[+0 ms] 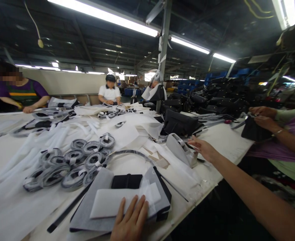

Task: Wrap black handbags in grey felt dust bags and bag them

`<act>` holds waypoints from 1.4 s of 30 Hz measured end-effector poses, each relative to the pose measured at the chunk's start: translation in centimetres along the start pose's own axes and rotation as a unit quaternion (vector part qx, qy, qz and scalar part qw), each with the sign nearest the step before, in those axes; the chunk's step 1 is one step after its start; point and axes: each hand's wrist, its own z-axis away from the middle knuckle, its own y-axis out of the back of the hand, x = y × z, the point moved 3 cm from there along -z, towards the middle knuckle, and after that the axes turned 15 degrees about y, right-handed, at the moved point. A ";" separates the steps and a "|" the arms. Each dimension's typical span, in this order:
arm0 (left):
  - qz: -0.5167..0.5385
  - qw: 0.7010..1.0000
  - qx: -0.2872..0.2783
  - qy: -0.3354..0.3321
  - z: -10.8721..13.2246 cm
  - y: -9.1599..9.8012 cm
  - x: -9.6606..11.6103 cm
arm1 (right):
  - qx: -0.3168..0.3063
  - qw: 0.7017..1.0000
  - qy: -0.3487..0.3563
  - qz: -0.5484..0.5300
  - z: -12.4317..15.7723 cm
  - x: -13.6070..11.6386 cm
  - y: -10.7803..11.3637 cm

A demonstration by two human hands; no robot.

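My left hand (131,219) lies flat, fingers a little spread, on a white foam piece (112,201). Clear film (150,194) covers the foam's right end. The foam rests on a black bag (165,187) with a pale grey sheet (87,214) over it, and a black strap panel (126,181) shows behind. My right hand (203,148) reaches out to the right, fingers stretched and slightly parted, beside a grey-white wedge-shaped holder (179,149) that looks like a tape dispenser. Whether its fingertips touch the holder is unclear.
Several coiled straps (72,160) wrapped in film lie left of the bag. White sheets (134,127) and a black bag (180,122) lie farther back. A co-worker's hands (265,117) hold a dark piece at right; two other people sit across the table (220,140).
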 end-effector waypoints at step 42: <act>0.048 0.996 -0.019 0.073 -0.9 1.8 1.2 | -0.405 0.767 0.382 0.319 16.1 -8.2 -4.2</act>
